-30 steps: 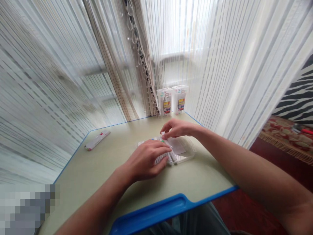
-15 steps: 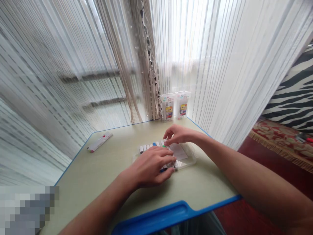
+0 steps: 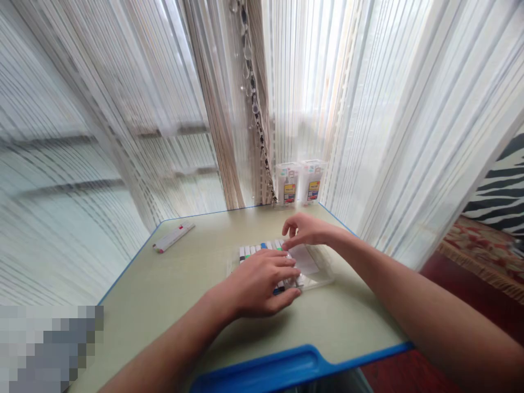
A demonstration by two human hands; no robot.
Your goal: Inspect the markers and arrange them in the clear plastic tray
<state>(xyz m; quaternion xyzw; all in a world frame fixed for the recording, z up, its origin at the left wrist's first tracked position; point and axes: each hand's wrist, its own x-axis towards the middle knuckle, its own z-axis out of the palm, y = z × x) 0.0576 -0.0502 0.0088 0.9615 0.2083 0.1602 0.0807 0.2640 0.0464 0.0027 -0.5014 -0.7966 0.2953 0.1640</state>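
My left hand (image 3: 264, 281) lies over a row of white markers (image 3: 252, 250) with coloured ends, its fingers stretched out and hiding much of the row. The markers sit in the left part of a clear plastic case (image 3: 325, 277) lying open on the table. On the case's right part shows a pale rectangular sheet (image 3: 306, 261). Above the far end of the row is my right hand (image 3: 305, 229), fingers bent and apart from the thumb. Its thumb reaches down to the markers' ends near a green one; whether it touches them is unclear.
Two clear upright containers (image 3: 287, 188) with yellow labels stand at the table's far edge, before string curtains (image 3: 184, 109). At the left lies a white marker-like item (image 3: 175, 237) with pink ends. A blue rim (image 3: 262, 364) borders the table.
The view has shifted slightly, so everything sits a little lower and further right. My right hand's fingers have lifted and opened a bit from the markers. My left hand stays over the row.
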